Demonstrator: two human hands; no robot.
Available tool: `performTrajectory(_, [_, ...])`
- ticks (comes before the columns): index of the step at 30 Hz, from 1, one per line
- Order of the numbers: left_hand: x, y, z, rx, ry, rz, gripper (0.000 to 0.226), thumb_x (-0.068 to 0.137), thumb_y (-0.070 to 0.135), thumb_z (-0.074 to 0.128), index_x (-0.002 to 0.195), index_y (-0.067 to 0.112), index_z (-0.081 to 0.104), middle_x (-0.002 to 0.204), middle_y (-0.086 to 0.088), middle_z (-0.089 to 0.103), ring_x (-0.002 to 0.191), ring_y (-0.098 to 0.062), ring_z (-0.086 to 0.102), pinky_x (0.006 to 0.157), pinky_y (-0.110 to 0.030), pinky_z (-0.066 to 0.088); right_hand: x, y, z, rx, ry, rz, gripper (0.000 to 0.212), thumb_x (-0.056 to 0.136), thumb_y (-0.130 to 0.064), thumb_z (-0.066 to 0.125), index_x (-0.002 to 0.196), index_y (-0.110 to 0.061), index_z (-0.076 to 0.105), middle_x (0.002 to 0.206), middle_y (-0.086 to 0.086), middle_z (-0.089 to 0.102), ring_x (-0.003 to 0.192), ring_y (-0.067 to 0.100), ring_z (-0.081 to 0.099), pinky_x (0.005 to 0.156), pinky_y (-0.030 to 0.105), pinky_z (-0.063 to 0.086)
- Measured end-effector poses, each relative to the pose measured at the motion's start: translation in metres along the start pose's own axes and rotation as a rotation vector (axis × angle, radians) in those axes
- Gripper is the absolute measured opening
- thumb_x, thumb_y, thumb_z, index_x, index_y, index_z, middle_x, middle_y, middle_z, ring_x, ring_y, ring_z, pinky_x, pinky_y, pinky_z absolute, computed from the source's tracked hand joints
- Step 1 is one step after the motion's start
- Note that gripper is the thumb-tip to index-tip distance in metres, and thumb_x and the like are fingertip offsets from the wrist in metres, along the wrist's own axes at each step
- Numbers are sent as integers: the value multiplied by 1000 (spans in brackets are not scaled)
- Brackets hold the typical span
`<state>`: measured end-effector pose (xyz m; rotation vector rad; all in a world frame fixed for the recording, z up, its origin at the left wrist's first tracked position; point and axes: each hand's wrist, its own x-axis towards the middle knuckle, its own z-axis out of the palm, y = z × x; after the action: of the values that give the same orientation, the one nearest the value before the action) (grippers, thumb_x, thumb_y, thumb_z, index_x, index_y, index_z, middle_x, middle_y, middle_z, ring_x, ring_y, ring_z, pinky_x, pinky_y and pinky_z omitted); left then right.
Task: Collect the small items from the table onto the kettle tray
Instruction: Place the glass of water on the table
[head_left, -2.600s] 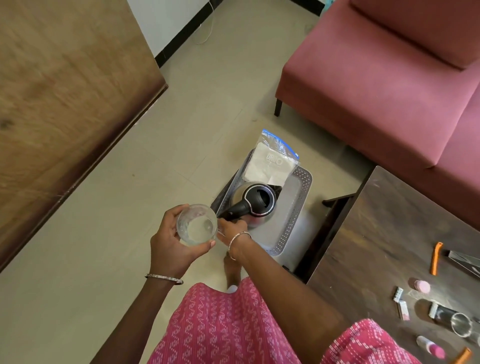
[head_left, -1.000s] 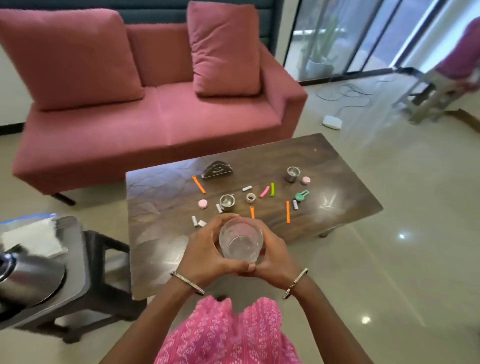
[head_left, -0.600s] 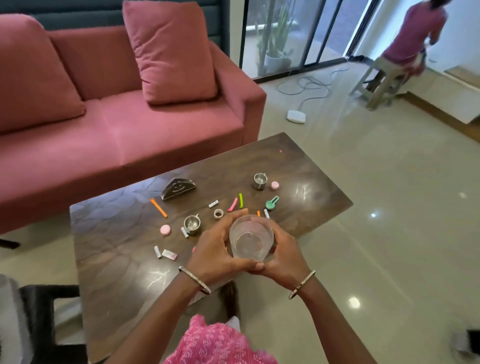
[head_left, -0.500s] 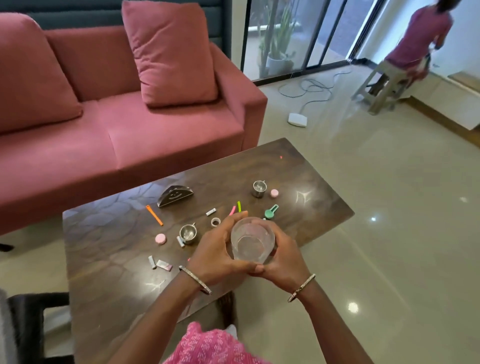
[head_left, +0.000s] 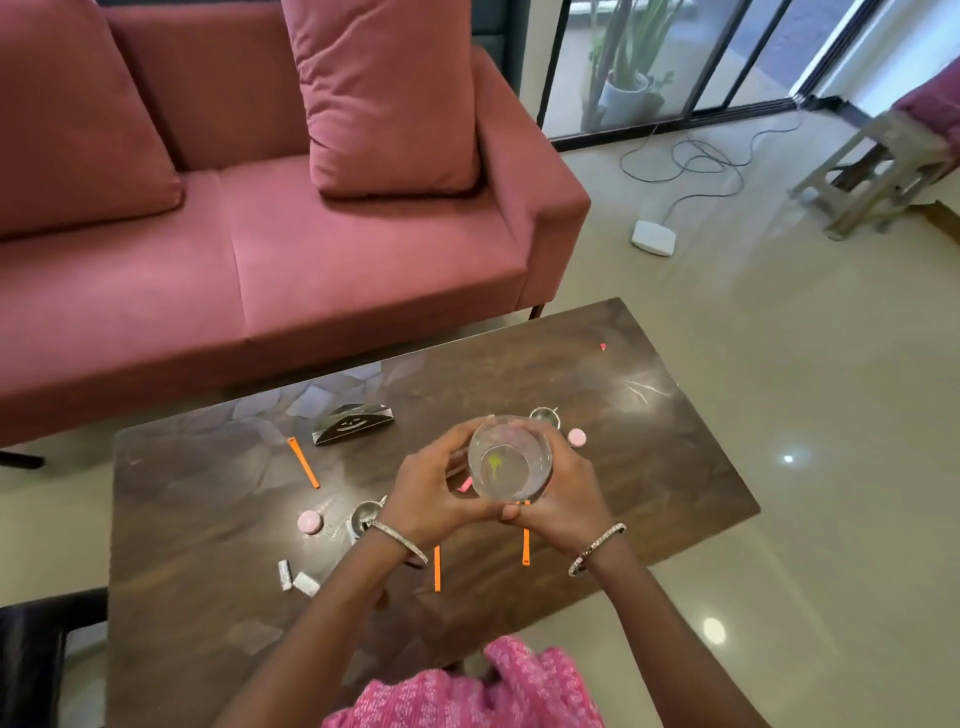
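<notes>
A clear glass (head_left: 509, 462) is cupped between my left hand (head_left: 434, 488) and my right hand (head_left: 563, 493) above the middle of the dark wooden table (head_left: 208, 597). Small items lie scattered on the table: orange sticks (head_left: 304, 462) (head_left: 437, 568) (head_left: 526, 545), pink round caps (head_left: 309, 521) (head_left: 576, 437), small metal cups (head_left: 366, 514) (head_left: 544, 415), silver wrapped pieces (head_left: 296, 577) and a black napkin holder (head_left: 352, 423). My hands and the glass hide several more items. The kettle tray is out of view.
A pink sofa (head_left: 311, 249) with cushions runs along the table's far side. A black stool edge (head_left: 31, 649) shows at the lower left. On the floor to the right lie a white box with cables (head_left: 653, 237) and a wooden stool (head_left: 878, 176).
I turned from the kettle tray to the table, with the glass moving from my left hand alone into both hands. The view has since dropped closer over the items.
</notes>
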<state>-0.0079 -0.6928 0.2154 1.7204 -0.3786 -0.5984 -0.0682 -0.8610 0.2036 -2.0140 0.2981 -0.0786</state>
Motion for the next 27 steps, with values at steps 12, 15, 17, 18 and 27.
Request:
performTrajectory(12, [120,-64,-4,-96,212,-238,96,53,4,92,138,16,49,126,6,64,118,-1,58,99,-18,46,157,72,22,-106,-248,-60,82,46,-33,92,119,-15,60,119,-3,64,111,16,61,96,33,49])
performTrajectory(15, [156,-90,-8,-98,285,-297,95,52,3,92,137,17,51,123,8,64,113,9,58,90,-7,45,200,99,40,-159,-308,-35,83,47,-30,93,121,-15,59,120,0,64,111,20,61,97,34,49])
performTrajectory(17, [178,-109,-12,-105,317,-328,95,52,4,92,137,16,51,126,5,63,113,7,58,89,-8,45,224,118,54,-158,-323,-6,80,49,-29,92,121,-21,59,119,-4,65,111,16,62,96,33,49])
performTrajectory(18, [188,-120,-14,-115,332,-344,96,52,4,92,138,16,51,127,4,63,114,5,58,90,-9,46,236,129,61,-155,-335,3,78,49,-31,91,120,-23,59,118,-6,65,110,15,62,95,33,50])
performTrajectory(27, [251,-217,-26,-211,446,-461,94,55,-7,88,138,15,49,133,-2,60,119,-10,58,87,-14,50,306,209,122,-202,-438,77,84,43,-35,88,118,-43,51,108,-24,66,100,4,64,85,26,53])
